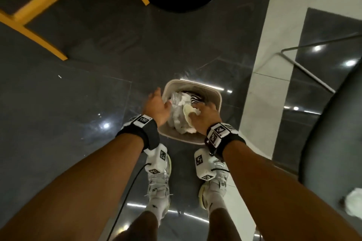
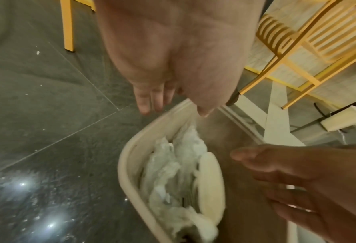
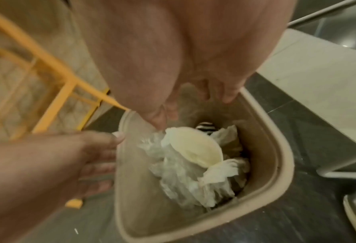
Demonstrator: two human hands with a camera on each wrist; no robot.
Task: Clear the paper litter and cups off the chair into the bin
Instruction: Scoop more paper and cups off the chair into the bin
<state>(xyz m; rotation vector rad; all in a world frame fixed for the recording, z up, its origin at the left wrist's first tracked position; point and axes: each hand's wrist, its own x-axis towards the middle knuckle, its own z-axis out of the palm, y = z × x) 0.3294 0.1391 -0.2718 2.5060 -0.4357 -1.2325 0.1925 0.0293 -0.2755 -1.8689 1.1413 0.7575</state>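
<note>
Floor (image 1: 78,103): dark polished tiles with a pale strip on the right.
Yellow chair (image 1: 39,2): far left, frame only in view.
Dark chair (image 1: 333,133): right edge, one white paper wad (image 1: 354,204) on its seat.
Bin (image 1: 218,97): beige, open-topped, on the floor just ahead of the person's shoes.
Crumpled paper (image 3: 179,172): white, heaped inside the bin.
Cup (image 3: 195,148): pale, lying on its side atop the paper.
Left hand (image 1: 156,106): over the bin's left rim, fingers straight and spread, holding nothing.
Right hand (image 1: 205,117): above the bin's near-right side, fingers loose and extended, holding nothing.
</note>
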